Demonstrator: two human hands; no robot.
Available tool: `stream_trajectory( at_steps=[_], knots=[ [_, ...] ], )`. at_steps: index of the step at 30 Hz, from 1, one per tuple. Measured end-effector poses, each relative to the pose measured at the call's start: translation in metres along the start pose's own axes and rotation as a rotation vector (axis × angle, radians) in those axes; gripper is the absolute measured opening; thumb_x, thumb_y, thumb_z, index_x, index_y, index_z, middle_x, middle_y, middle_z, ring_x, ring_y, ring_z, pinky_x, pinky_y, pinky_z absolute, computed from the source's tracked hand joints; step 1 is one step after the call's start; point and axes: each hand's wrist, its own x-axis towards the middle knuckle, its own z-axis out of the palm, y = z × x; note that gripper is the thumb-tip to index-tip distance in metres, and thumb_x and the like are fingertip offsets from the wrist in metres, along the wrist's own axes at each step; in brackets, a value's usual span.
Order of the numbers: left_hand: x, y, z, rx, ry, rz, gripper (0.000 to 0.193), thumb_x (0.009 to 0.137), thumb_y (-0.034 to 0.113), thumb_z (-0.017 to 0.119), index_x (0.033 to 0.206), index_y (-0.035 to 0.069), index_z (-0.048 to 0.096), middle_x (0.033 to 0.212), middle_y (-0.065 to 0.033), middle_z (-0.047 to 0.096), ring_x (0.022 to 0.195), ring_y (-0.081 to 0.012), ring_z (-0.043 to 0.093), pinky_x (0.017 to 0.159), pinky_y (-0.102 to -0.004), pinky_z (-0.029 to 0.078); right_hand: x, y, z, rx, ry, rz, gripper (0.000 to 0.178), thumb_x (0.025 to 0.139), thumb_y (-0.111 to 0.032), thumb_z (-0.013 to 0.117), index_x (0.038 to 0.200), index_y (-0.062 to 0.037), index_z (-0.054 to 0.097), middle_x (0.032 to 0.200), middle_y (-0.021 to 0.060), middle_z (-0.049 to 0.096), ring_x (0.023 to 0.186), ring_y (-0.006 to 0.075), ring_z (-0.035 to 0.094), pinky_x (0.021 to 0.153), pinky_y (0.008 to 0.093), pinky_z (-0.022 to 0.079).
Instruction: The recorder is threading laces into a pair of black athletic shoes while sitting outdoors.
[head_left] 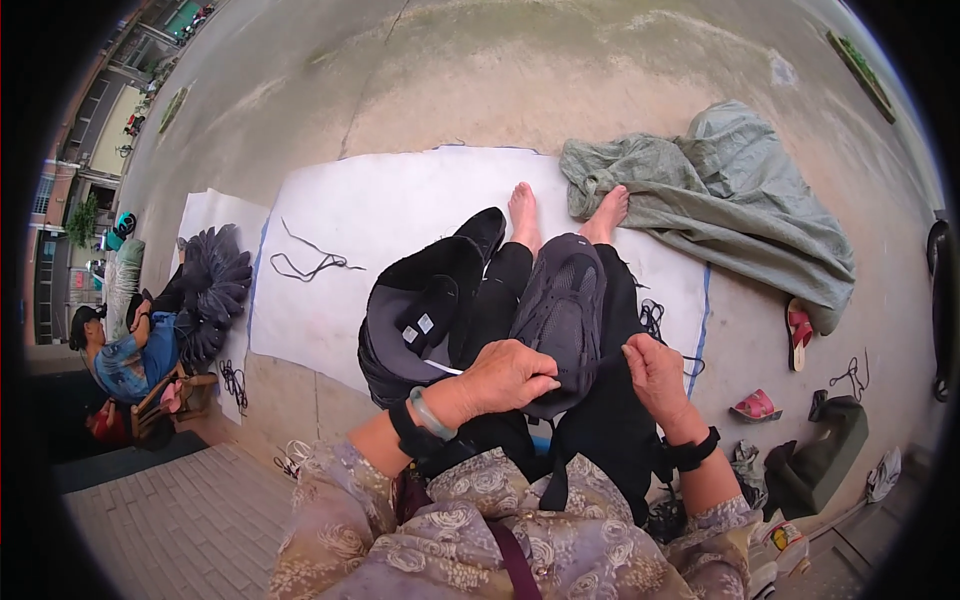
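A dark grey mesh shoe upper (pixel 562 290) lies along my lap, toe end away from me. My left hand (pixel 508 375) rests at its near end with thumb and fingers pinched together; whatever they hold is hidden. My right hand (pixel 655 378) is closed in a pinch just right of the upper. A thin dark shoelace runs from its fingertips toward the upper. Left of my lap leans a stack of black shoe uppers (pixel 385 290), with grey lining and small white labels showing inside.
A loose black lace (pixel 312 268) lies on the white sheet (pixel 330 205) under my bare feet. More laces (pixel 652 318) lie by my right leg. A grey-green sack (pixel 740 190), red slippers (pixel 798 330) and a dark green box-like object (pixel 825 455) are rightward. Another person (pixel 140 345) sits far left.
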Motion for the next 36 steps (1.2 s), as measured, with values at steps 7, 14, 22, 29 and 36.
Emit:
stream_trajectory(
  at_steps=[7,14,22,29,36],
  knots=[
    [0.016,0.006,0.006,0.027,0.075,0.084,0.009,0.077,0.016,0.062,0.080,0.007,0.063,0.069,-0.0094,0.061,0.065,-0.0291,0.061,0.056,-0.0369,0.045,0.016,-0.014,0.011,0.009,0.024,-0.273,0.019,0.076,-0.008,0.062,0.095,-0.0052,0.059,0.099,0.0117,0.058,0.100,0.0325,0.053,0.092,0.0476,0.037],
    [0.034,0.001,0.009,0.207,0.200,0.158,0.009,0.074,0.015,0.063,0.078,0.007,0.061,0.068,-0.0089,0.058,0.066,-0.0295,0.059,0.059,-0.0382,0.046,0.022,-0.023,0.020,0.372,-0.193,-0.055,0.013,0.079,-0.006,0.060,0.091,-0.0020,0.062,0.079,0.0117,0.062,0.075,0.0285,0.062,0.070,0.0335,0.048],
    [0.063,-0.028,0.009,0.062,0.431,-0.092,0.016,0.071,0.009,0.068,0.084,0.005,0.058,0.080,-0.0104,0.058,0.071,-0.0273,0.059,0.062,-0.0360,0.047,0.043,-0.009,0.044,0.082,0.153,-0.060,0.007,0.079,-0.008,0.057,0.085,-0.0038,0.059,0.078,0.0136,0.061,0.073,0.0325,0.061,0.064,0.0374,0.048],
    [0.070,-0.043,0.015,-0.136,0.393,-0.200,0.020,0.071,0.005,0.070,0.088,0.005,0.059,0.074,-0.0021,0.049,0.056,-0.0096,0.046,0.054,-0.0230,0.041,0.050,-0.008,0.048,0.014,0.119,0.005,0.006,0.080,-0.010,0.057,0.082,-0.0045,0.056,0.075,0.0132,0.060,0.071,0.0327,0.060,0.064,0.0401,0.047],
    [0.067,-0.044,0.018,-0.216,0.374,-0.228,0.023,0.071,0.003,0.070,0.090,0.004,0.058,0.075,0.0002,0.047,0.055,-0.0055,0.042,0.053,-0.0203,0.040,0.058,-0.003,0.047,0.024,0.034,0.078,0.010,0.080,-0.013,0.056,0.078,-0.0036,0.056,0.071,0.0158,0.060,0.071,0.0352,0.059,0.063,0.0428,0.046]
  ],
)
